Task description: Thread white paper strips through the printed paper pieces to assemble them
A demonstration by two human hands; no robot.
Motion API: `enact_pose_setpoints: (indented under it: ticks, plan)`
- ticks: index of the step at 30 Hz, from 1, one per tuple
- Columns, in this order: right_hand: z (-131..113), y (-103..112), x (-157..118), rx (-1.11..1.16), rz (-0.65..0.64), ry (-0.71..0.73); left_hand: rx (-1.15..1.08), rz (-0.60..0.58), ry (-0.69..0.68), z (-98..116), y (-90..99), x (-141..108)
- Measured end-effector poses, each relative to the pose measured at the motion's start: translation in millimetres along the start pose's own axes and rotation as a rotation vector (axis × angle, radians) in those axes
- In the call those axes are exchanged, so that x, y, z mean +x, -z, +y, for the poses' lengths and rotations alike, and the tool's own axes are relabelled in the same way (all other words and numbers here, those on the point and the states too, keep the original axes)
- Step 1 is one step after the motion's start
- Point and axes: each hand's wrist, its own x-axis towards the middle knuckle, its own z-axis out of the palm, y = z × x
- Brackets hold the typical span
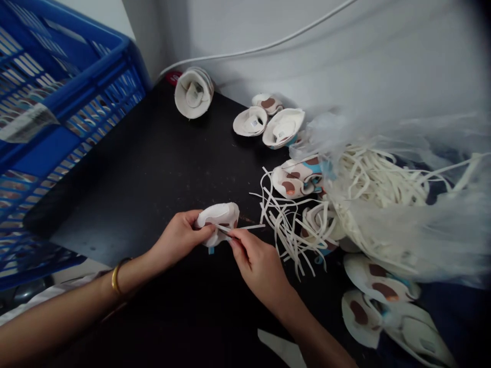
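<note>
Head view: nearest me, my two forearms reach in over the black table, a gold bangle on my left wrist. My left hand cups a small white shoe, fingers curled round its near side and thumb pressed on top. My right hand meets it from the right, thumb and forefinger pinched together on a thin white strip that runs from the shoe out to the right. The shoe sits just above the table, near its middle. Right of the shoe lies a loose tangle of strips, and beyond that a clear bag stuffed with more of them. Spotted shoes lie beside the bag, and others lie on the table's near right. Left of the shoe stands a blue crate. Beyond the shoe, by the wall, sit several upturned shoes.
</note>
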Motion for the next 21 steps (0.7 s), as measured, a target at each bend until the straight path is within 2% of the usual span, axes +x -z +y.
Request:
enact_pose_setpoints:
  ticks: [5, 16, 21]
  plan:
    - [4.8, -6.6, 7.0, -0.009, -0.048, -0.052, -0.002, 0.012, -0.019, -2.0, 0.1, -1.6]
    - [0.8, -6.8, 7.2, -0.024, -0.010, -0.027, 0.021, 0.015, -0.043, -2.6, 1.1, -5.2]
    - [-4.4, -3.8, 6.7, 0.077, -0.090, -0.098, 0.016, 0.049, -0.056, 1.8, -0.5, -9.0]
